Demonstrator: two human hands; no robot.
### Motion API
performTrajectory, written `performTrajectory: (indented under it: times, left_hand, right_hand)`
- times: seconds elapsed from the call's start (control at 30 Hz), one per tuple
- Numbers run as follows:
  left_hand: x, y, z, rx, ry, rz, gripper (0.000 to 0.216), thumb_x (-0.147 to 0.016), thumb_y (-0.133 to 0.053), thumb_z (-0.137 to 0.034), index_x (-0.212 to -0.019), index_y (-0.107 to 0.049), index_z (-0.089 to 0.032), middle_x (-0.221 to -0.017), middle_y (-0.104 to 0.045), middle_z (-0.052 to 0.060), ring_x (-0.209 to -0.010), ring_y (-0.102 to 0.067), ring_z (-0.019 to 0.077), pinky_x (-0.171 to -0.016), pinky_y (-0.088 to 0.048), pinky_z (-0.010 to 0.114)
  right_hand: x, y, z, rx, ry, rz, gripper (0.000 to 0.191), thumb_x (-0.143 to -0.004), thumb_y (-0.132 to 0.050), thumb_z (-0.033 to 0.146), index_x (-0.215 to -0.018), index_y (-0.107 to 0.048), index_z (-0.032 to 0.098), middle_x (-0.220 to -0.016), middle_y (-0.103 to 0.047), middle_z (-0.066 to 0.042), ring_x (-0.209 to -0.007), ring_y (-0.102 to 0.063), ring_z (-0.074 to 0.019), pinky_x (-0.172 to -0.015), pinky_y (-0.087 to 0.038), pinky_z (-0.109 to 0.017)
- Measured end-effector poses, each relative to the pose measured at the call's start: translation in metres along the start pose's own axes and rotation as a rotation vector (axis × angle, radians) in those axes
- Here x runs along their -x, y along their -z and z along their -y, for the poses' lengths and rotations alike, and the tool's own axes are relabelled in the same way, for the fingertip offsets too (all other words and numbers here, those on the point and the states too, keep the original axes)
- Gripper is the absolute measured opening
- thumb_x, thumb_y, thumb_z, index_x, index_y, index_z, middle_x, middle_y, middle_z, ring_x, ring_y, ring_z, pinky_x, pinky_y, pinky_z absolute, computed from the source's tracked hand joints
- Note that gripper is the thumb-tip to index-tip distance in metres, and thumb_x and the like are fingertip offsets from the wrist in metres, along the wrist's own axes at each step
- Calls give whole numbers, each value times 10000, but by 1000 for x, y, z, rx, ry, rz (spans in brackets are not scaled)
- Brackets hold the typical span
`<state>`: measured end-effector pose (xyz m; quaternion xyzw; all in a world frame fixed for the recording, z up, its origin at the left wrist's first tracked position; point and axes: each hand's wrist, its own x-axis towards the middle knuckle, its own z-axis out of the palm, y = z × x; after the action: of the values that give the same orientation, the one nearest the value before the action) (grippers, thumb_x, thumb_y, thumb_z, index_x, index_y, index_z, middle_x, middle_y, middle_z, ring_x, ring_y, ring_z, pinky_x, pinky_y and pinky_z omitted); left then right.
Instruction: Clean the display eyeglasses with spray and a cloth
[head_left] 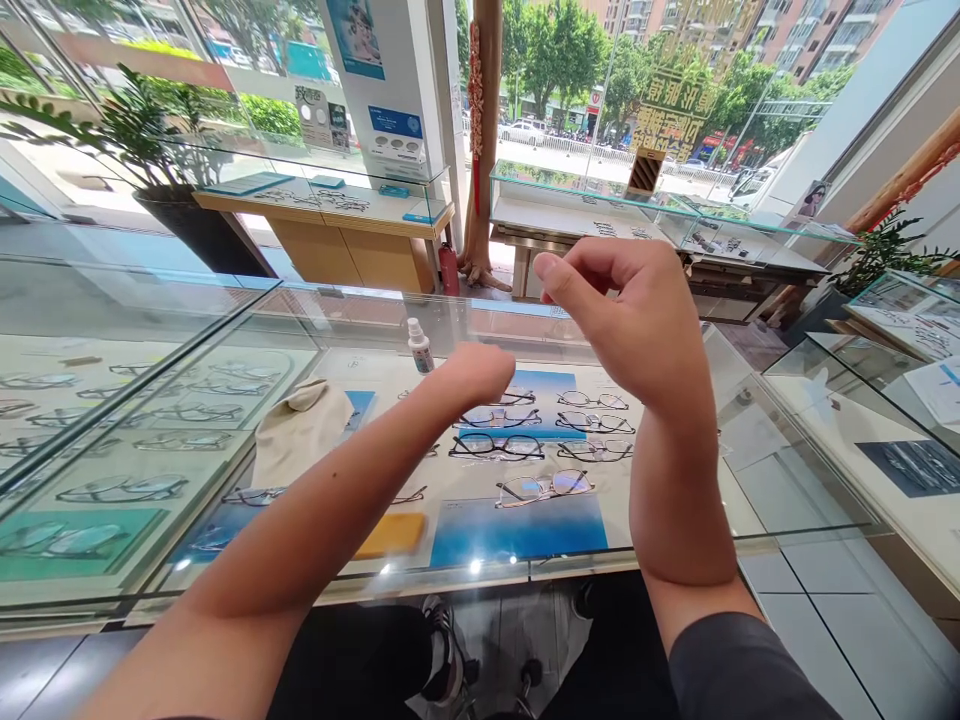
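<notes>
My left hand [484, 374] hangs over the glass counter with the wrist bent. Its back faces me and its fingers are hidden. Higher up on the right, my right hand [634, 315] is raised above the counter, its fingers curled in and its thumb pointing left; nothing shows in it. Below the hands, under the glass, lie several eyeglasses, among them a black-framed pair [496, 446] and a thin-framed pair [546, 486]. A small white spray bottle [421, 347] stands beyond my left forearm. To the left of that forearm lies a crumpled beige cloth [300, 425].
The counter's glass front edge [637, 556] runs close to my legs. A blue card [517, 530] and a yellow case [391, 535] lie near it. More display cases [360, 215] stand by the windows, with a potted plant [176, 190] at the left and a red fire extinguisher [448, 268] between them.
</notes>
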<state>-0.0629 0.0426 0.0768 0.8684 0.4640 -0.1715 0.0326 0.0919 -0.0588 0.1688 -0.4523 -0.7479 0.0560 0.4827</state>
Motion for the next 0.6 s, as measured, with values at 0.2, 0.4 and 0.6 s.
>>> performTrajectory:
  times: [0.2, 0.4, 0.6]
  left_hand:
    - [-17, -9, 15, 11, 22, -5, 269, -802, -772, -225, -1056, -861, -223, -1142, -845, 159, -996, -773, 310, -824, -568, 348]
    - [-28, -14, 24, 93, 3, -21, 240, -768, -783, -292, -988, -867, -243, -1072, -853, 111, -950, -756, 277, -733, -503, 304]
    - [-12, 4, 50, 556, -64, -288, 200, -817, -754, -407, -838, -816, -218, -772, -769, 50, -708, -662, 221, -659, -447, 334]
  right_hand:
    - [1, 0, 2, -5, -12, 15, 317, -1069, -640, 432, -831, -690, 230, -653, -428, 9, -764, -541, -182, -758, -482, -345]
    - [0, -1, -2, -33, -28, 59, 447, -1061, -636, 550, -747, -674, 235, -611, -416, 16, -672, -458, -161, -670, -429, -334]
    - [-2, -2, -2, -11, -114, 135, 480, -1058, -615, 500, -672, -648, 216, -579, -397, 39, -611, -365, -131, -614, -310, -336]
